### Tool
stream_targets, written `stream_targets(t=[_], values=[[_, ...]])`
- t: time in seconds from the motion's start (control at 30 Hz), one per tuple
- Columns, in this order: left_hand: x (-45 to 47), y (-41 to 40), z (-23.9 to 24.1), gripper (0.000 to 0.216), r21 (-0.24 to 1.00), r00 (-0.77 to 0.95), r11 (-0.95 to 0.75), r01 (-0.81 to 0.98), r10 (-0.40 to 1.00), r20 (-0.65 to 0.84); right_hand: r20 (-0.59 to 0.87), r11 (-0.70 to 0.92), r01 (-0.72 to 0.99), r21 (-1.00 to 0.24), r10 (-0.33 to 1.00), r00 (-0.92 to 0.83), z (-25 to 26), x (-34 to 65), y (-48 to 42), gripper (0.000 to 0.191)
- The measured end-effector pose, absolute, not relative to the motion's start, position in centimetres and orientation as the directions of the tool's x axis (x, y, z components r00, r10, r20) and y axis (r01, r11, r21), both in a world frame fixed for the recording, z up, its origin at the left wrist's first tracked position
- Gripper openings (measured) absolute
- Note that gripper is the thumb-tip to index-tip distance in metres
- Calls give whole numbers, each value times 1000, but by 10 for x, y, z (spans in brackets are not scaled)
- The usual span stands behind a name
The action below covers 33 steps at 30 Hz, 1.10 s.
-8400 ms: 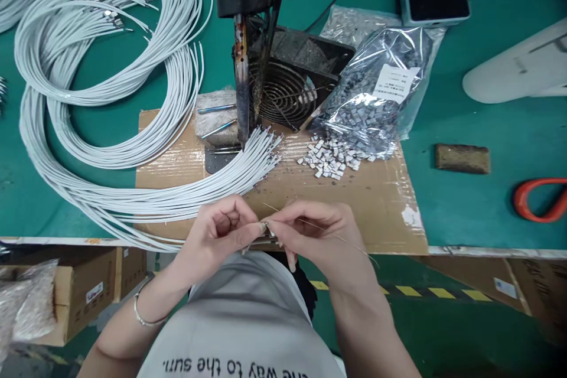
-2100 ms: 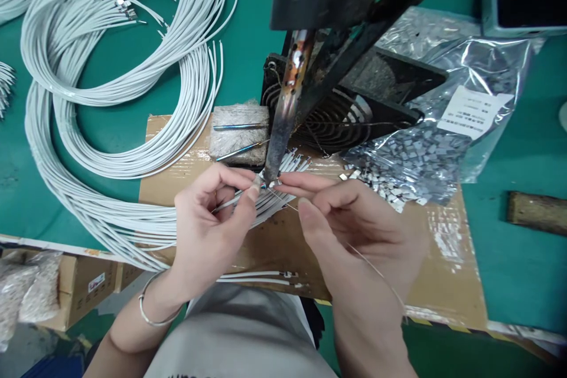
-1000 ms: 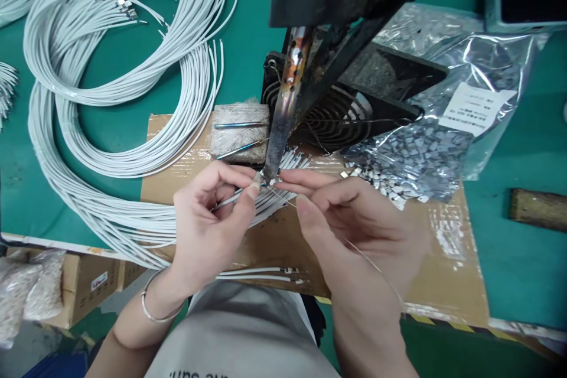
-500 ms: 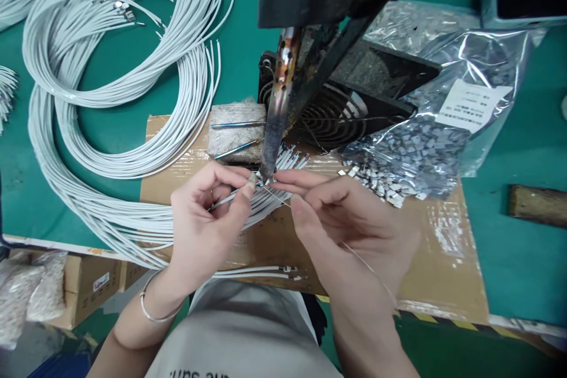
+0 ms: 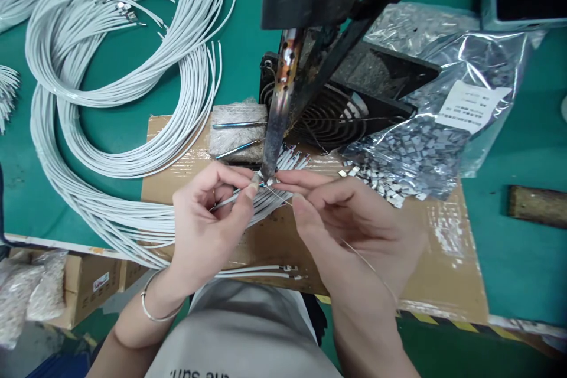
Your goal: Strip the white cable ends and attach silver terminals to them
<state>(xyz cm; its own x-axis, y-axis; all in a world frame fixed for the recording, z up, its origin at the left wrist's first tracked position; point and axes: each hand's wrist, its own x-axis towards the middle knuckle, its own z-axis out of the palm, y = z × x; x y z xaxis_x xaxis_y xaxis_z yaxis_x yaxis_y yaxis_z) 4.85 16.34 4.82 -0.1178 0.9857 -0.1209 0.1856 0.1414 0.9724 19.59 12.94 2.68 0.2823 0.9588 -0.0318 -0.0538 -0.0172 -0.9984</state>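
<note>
My left hand (image 5: 208, 221) pinches the end of a thin white cable (image 5: 228, 199) and holds it under the tip of a fixed soldering iron (image 5: 275, 130). My right hand (image 5: 354, 224) pinches a small metal piece at that same tip, and a thin solder wire (image 5: 367, 266) runs back across its palm. The fingertips of both hands meet right at the iron's tip. A bundle of white cables (image 5: 133, 212) lies on the cardboard sheet (image 5: 447, 248) just behind my hands.
Behind the iron sits a black fan (image 5: 345, 112). A plastic bag of small metal parts (image 5: 420, 147) spills onto the cardboard at right. Coils of white cables (image 5: 110, 71) fill the green bench at left. A grey cleaning pad (image 5: 237, 130) holds two spare tips. Two finished cables (image 5: 261, 274) lie at the front edge.
Since the oldest frame both hands have risen from the bench's front edge to the iron's tip. Over the last second they have held almost still there.
</note>
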Motion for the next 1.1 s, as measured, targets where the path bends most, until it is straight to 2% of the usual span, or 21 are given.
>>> stream_targets(t=[1.1], values=[[49, 163, 49, 12, 972, -109, 134, 193, 987, -114, -50, -23, -95, -995, 957, 287, 27, 195, 129, 21]])
